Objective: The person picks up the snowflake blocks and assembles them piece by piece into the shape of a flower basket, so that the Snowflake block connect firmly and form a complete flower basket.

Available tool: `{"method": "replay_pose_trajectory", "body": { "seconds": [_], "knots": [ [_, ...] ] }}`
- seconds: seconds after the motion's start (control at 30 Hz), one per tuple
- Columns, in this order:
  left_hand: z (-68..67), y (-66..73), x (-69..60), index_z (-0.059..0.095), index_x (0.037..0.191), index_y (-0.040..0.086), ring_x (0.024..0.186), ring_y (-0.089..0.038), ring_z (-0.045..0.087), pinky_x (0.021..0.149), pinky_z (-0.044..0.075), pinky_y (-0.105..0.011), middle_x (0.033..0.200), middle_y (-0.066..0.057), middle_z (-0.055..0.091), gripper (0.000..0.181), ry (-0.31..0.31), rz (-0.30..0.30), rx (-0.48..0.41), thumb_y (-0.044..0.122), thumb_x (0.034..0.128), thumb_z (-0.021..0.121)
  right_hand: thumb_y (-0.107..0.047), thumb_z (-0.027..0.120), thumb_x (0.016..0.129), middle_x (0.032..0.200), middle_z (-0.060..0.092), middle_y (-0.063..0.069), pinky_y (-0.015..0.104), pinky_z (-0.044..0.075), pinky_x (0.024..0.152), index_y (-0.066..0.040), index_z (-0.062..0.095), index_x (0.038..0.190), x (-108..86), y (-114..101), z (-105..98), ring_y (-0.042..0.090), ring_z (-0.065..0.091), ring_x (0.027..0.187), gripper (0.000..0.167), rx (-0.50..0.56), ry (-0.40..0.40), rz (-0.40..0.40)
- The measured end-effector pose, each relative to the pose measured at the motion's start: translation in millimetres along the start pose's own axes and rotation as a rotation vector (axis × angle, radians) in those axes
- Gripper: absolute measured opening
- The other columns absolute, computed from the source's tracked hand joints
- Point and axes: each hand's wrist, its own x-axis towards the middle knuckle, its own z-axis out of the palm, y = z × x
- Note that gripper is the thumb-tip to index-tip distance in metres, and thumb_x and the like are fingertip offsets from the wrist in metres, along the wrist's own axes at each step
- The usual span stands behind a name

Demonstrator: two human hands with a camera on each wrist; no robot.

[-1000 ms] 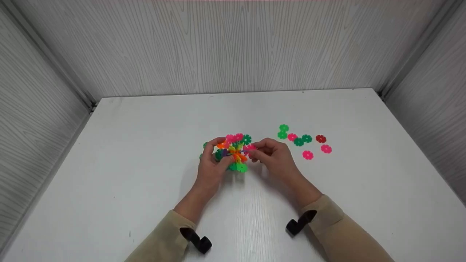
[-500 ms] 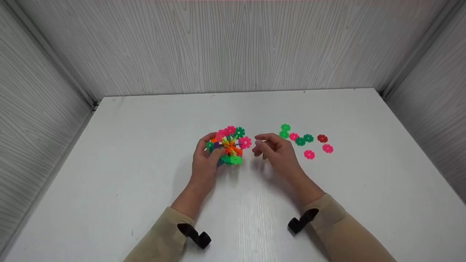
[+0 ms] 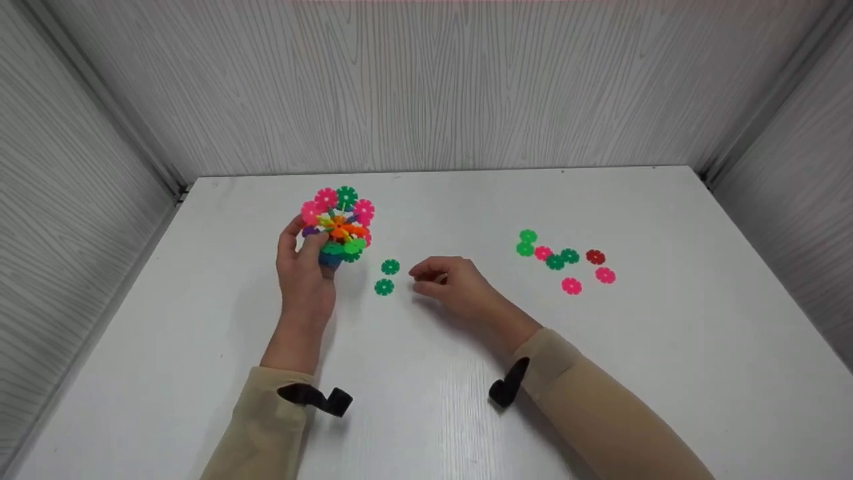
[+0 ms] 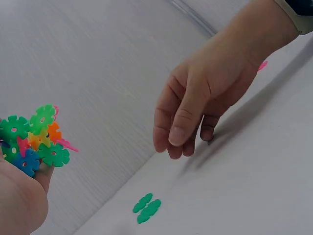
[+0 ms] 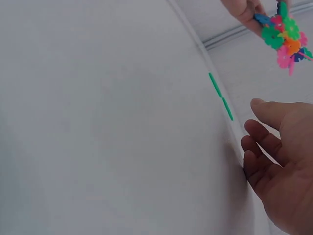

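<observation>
1. The cluster of flower discs (image 3: pixel 338 227) is held above the table (image 3: pixel 426 400), on the left; its slotted joints probably loosen if squeezed, so a light grip suits it.
2. The left hand (image 3: pixel 305 273) grips it, thumb across the near side; steadying it near the core should serve best.
3. Two green discs (image 3: pixel 390 262) lie flat just right of that hand; being thin, they would likely lift best by the rim.
4. The right hand (image 3: pixel 460 287) hovers beside them, fingers loosely bent, thumb apart, nothing pinched.
5. More loose discs (image 3: pixel 596 257) lie farther right.
</observation>
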Motion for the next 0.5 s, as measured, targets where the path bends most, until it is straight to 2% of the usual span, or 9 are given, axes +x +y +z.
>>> {"method": "replay_pose_trajectory", "body": {
  "seconds": [0.23, 0.4, 0.5],
  "knots": [
    [-1.9, 7.0, 2.3, 0.04, 0.155, 0.016, 0.141, -0.024, 0.051, 0.108, 0.052, -0.033, 0.155, -0.005, 0.046, 0.055, 0.026, 0.029, -0.006, 0.012, 0.1049, 0.063, -0.016, 0.076, 0.1, 0.123, 0.07, 0.001, 0.029, 0.054, 0.099, -0.015, 0.074, 0.134, 24.0, -12.6, 23.1, 0.018, 0.062, 0.11, 0.035, -0.143, -0.104, -0.012],
    [-1.1, 5.2, 2.6, 0.04, 0.155, 0.017, 0.141, -0.023, 0.05, 0.107, 0.053, -0.033, 0.155, -0.005, 0.046, 0.056, 0.036, 0.019, -0.01, 0.012, 0.1045, 0.064, -0.024, 0.077, 0.099, 0.114, 0.065, 0.002, 0.03, 0.055, 0.09, -0.022, 0.072, 0.139, 31.4, -18.8, 31.4, 0.019, 0.057, 0.108, 0.041, -0.342, -0.168, -0.034],
    [-1.7, 3.4, 2.5, 0.04, 0.155, 0.016, 0.14, -0.024, 0.051, 0.107, 0.053, -0.033, 0.155, -0.006, 0.047, 0.054, 0.029, 0.023, -0.008, 0.011, 0.1054, 0.062, -0.024, 0.074, 0.1, 0.111, 0.064, 0.005, 0.031, 0.054, 0.087, -0.022, 0.074, 0.136, 31.6, -19.5, 32.2, 0.021, 0.055, 0.107, 0.036, -0.418, -0.193, -0.077]
  ]
}}
